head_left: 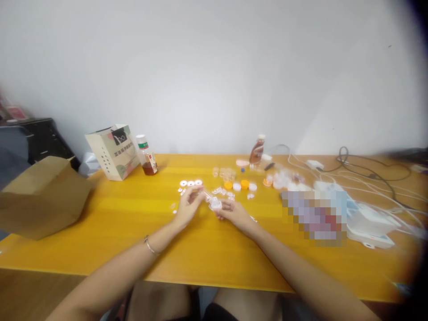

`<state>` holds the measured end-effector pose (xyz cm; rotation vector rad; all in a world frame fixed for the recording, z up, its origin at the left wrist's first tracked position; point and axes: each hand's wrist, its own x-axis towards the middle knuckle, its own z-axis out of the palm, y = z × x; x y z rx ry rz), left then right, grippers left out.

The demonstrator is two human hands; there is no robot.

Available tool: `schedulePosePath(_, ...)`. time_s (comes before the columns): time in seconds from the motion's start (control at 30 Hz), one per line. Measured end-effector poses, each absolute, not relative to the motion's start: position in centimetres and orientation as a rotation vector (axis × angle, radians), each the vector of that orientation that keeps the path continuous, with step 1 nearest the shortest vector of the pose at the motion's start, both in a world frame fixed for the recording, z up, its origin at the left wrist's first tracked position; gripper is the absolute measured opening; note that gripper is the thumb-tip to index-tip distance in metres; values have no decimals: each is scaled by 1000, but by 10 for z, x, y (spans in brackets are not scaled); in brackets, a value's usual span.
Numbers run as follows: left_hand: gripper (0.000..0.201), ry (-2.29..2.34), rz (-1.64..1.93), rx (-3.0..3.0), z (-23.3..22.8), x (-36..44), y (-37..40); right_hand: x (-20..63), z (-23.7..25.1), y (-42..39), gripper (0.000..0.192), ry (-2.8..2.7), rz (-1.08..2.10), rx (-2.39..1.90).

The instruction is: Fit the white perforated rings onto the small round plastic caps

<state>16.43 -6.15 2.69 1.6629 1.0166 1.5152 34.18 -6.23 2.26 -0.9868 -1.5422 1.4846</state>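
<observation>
Over the middle of the table, my right hand (233,213) pinches a small whitish, partly clear plastic piece (216,204). My left hand (190,203), with a bracelet on its wrist, closes its fingertips on a thin pale stick-like piece (207,195) that points toward the plastic piece. Blur hides whether the two pieces touch. Just beyond my left hand lie several white discs (191,183) with dark centres. Small white plastic parts (220,191) are scattered behind my hands. Further back are orange caps (245,183), white caps (236,187) and small clear cups (227,173).
On the left stand a brown paper bag (43,196), a printed carton bag (115,154) and a white-capped bottle (146,156). An amber bottle (257,151) is by the wall. Cables (368,176), a white device (371,227) and a pixelated item (314,216) occupy the right.
</observation>
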Motion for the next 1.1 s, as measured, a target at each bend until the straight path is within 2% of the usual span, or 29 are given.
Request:
schedulePosePath(0.47,24,860,1396,1731,17,178,-67,340,26,-66,34,-1612,1418,-983)
schedulePosePath(0.63,23,885,1395,1732,16,178,-68,339,24,-66,28,-1627,1401,-949)
schedulePosePath(0.9,23,908,1371,1734,19,176,-67,337,29,-72,30,-1645,1351,-961)
schedulePosePath(1.1,26,814,1288,1668,22,170,-68,339,28,-72,30,-1667,1481,-919)
